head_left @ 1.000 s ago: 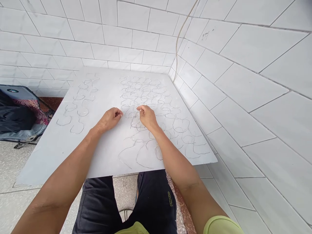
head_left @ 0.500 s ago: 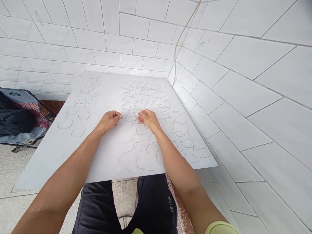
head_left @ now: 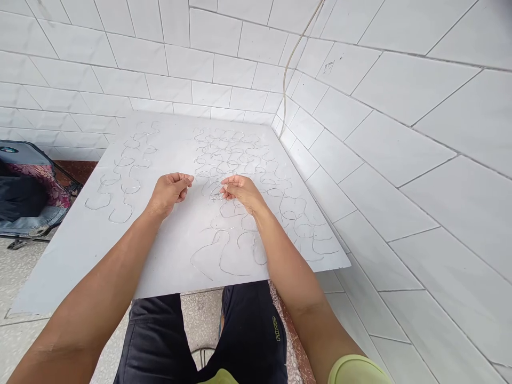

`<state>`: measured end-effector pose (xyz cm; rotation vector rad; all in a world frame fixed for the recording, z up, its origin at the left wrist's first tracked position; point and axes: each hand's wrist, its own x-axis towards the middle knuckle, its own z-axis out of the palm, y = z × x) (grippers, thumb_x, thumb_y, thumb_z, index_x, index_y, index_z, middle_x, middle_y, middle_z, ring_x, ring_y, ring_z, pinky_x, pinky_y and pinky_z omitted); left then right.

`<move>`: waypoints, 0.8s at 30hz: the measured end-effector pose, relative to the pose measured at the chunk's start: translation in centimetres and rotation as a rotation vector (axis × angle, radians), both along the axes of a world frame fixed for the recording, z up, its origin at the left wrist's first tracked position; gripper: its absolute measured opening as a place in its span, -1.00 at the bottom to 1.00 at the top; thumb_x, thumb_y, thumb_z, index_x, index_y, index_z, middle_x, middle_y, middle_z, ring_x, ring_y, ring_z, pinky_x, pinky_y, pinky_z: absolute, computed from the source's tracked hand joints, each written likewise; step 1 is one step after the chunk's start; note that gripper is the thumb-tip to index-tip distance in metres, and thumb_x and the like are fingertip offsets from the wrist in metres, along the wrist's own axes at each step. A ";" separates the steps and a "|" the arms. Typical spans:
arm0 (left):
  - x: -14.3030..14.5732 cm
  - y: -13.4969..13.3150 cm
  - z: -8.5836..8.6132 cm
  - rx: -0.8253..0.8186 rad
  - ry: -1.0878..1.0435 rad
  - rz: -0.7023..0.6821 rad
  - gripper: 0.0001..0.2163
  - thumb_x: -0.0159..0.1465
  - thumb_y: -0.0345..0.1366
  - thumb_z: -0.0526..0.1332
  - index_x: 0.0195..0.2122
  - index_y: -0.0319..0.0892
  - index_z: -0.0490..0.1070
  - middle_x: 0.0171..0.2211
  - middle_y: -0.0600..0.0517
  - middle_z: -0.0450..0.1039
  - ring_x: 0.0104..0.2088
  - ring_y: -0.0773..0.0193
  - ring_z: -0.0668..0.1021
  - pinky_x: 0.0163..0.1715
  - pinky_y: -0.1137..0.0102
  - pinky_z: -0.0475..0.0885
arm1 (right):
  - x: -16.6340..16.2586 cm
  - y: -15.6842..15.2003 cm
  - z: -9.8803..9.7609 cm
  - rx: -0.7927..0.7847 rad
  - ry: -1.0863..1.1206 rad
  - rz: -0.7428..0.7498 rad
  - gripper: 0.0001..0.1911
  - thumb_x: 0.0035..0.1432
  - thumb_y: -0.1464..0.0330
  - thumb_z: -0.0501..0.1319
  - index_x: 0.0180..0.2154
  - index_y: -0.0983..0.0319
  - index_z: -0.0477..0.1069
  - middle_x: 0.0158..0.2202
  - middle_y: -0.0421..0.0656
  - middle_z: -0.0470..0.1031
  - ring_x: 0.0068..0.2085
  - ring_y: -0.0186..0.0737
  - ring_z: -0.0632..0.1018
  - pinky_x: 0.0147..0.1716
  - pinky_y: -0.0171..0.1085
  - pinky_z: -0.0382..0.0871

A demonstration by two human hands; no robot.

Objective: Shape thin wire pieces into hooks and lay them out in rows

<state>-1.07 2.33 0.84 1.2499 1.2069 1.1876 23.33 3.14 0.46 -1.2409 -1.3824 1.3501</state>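
Over the white board, my left hand is closed in a pinch with thumb and forefinger together. Whatever lies between those fingertips is too fine to make out. A short gap to the right, my right hand pinches what looks like a thin wire, which glints beside its fingertips. Below and around the right hand lie several thin, curved wires, loosely overlapping. More bent wires are spread in two rough columns on the left side of the board.
White tiled walls meet in a corner behind and to the right of the board. A cable hangs down that corner. On the left stands a folding chair with dark cloth on it. My legs are under the board's front edge.
The view has shifted slightly. My left hand has turned a little and moved slightly away from my right hand, which keeps its pinch among the wires.
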 end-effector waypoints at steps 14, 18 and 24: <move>2.5 -1.6 0.3 -0.010 -0.122 -0.140 -0.68 0.18 -0.11 0.47 -0.17 -0.22 0.59 -0.02 -0.16 0.56 -0.39 0.36 0.53 -0.53 0.44 0.34 | -1.1 0.0 -1.3 0.021 0.104 0.071 -0.94 0.24 0.40 0.33 -0.22 0.25 0.54 -0.27 -0.09 0.68 -0.36 -0.28 0.66 -0.28 -0.28 0.56; 2.9 -1.6 -0.2 -0.004 -0.129 -0.135 -0.73 0.22 -0.11 0.43 -0.25 -0.24 0.59 -0.12 -0.14 0.58 -0.42 0.36 0.51 -0.52 0.42 0.38 | -1.3 -0.2 -1.1 -0.030 0.109 0.097 -0.92 0.29 0.37 0.32 -0.21 0.25 0.52 -0.23 -0.06 0.69 -0.33 -0.26 0.68 -0.26 -0.27 0.59; 2.7 -1.4 -0.4 -0.020 -0.116 -0.151 -0.75 0.26 -0.12 0.38 -0.33 -0.24 0.53 -0.30 -0.11 0.57 -0.47 0.34 0.51 -0.49 0.39 0.41 | -1.6 -0.6 -0.5 -0.129 0.060 0.107 -0.62 0.34 0.04 0.30 -0.18 0.25 0.47 -0.16 0.07 0.69 -0.40 -0.21 0.66 -0.42 -0.26 0.56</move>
